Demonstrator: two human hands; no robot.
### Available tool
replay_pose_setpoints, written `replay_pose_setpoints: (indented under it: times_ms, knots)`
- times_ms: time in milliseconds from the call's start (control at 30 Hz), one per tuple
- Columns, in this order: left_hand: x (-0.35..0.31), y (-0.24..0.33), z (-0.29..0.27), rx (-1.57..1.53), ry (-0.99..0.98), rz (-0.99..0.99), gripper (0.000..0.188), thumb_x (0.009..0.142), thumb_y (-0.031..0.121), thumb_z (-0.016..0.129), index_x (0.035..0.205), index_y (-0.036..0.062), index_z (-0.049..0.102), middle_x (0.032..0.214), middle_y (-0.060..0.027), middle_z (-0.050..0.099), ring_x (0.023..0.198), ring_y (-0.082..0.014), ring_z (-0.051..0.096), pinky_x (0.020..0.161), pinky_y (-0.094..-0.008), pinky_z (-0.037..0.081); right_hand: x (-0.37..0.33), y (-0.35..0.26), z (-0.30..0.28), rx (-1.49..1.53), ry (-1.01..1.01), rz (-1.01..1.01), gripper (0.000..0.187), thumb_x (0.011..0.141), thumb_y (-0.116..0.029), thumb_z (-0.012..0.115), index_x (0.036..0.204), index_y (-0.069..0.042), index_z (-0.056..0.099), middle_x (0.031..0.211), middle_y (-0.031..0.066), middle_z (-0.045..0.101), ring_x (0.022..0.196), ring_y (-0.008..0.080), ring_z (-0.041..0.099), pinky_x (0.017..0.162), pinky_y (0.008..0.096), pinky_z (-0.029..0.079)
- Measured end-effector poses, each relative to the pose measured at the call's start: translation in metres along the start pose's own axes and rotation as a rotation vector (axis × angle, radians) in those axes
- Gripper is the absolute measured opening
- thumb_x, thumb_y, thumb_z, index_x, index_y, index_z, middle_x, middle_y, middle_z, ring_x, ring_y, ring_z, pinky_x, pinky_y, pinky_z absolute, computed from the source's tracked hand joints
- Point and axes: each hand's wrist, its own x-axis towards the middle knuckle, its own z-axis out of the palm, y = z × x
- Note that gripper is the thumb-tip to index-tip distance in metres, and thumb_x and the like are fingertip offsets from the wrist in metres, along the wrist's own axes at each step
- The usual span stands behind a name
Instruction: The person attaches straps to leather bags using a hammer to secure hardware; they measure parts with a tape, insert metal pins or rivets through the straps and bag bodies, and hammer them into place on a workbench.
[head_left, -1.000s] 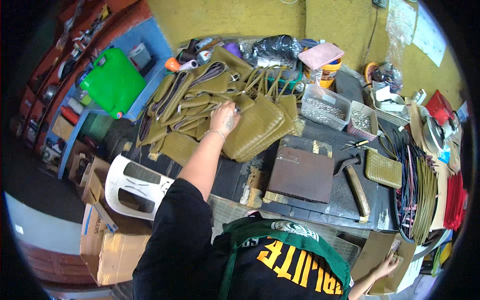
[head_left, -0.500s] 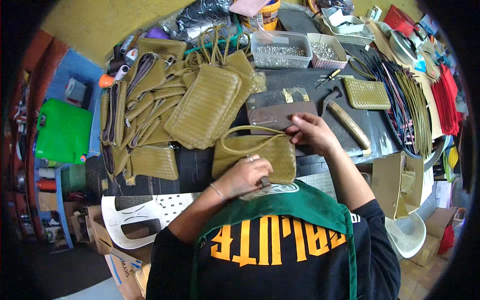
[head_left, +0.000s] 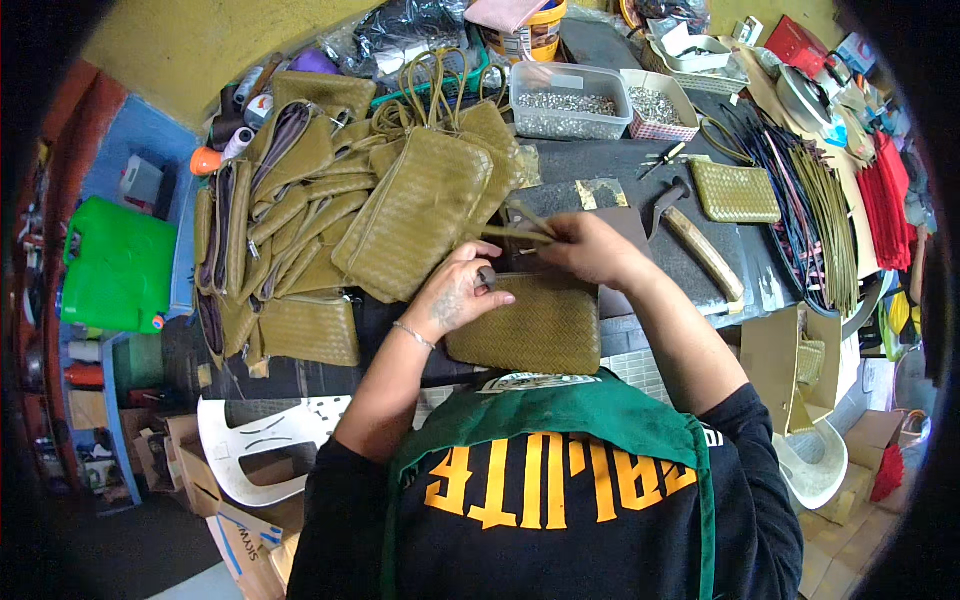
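Note:
An olive woven bag (head_left: 535, 325) lies flat on the dark workbench (head_left: 640, 330) right in front of me. My left hand (head_left: 455, 295) presses on its upper left corner, fingers curled on a small dark fitting. My right hand (head_left: 590, 248) sits just above the bag and pinches its thin olive strap (head_left: 515, 232), which sticks out to the left. A pile of matching olive woven bags (head_left: 400, 205) is heaped to the left of my hands.
Two clear trays of small metal fittings (head_left: 570, 100) stand at the back. A wooden-handled hammer (head_left: 700, 245) and a small olive pouch (head_left: 735, 190) lie to the right, beside bundled cords (head_left: 810, 200). A green jerrycan (head_left: 120, 265) and a white plastic chair (head_left: 265, 450) are at left.
The view has tipped down and closer to the bag. My right hand has moved from the brown piece at the back down to the bag's strap; my left hand shifted up to the bag's corner.

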Motion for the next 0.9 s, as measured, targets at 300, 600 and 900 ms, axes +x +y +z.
replay_pose_setpoints:
  times_ms: [300, 600, 900]
  knots:
    - [-0.015, 0.086, -0.054, 0.307, -0.256, -0.058, 0.025, 0.063, 0.014, 0.069, 0.066, 0.0017, 0.047, 0.066, -0.0095, 0.045, 0.061, -0.0259, 0.051, 0.054, -0.0342, 0.041, -0.038, 0.015, -0.024, 1.221, 0.206, 0.046, 0.022, 0.087, -0.03, 0.048, 0.088, -0.008, 0.053, 0.086, 0.0057, 0.062, 0.075, 0.0126, 0.055, 0.064, 0.0243, 0.039]
    - [-0.025, 0.145, -0.061, 0.962, -0.444, -0.188, 0.006, 0.07, 0.009, 0.049, 0.071, 0.0062, 0.054, 0.077, -0.0065, 0.048, 0.08, -0.0236, 0.053, 0.068, -0.0366, 0.043, -0.037, 0.031, 0.0, 1.198, 0.171, -0.006, 0.022, 0.089, -0.026, 0.044, 0.088, -0.005, 0.052, 0.086, 0.0065, 0.06, 0.068, 0.0095, 0.053, 0.058, 0.0202, 0.041]
    - [-0.029, 0.101, -0.044, 0.898, -0.673, -0.136, 0.007, 0.069, 0.006, 0.052, 0.071, 0.0036, 0.058, 0.076, -0.0114, 0.053, 0.07, -0.0275, 0.058, 0.063, -0.0377, 0.048, -0.04, 0.049, 0.0, 1.074, 0.294, 0.045, 0.015, 0.078, -0.013, 0.062, 0.087, -0.004, 0.054, 0.074, 0.0027, 0.057, 0.065, 0.0108, 0.054, 0.057, 0.0209, 0.042]
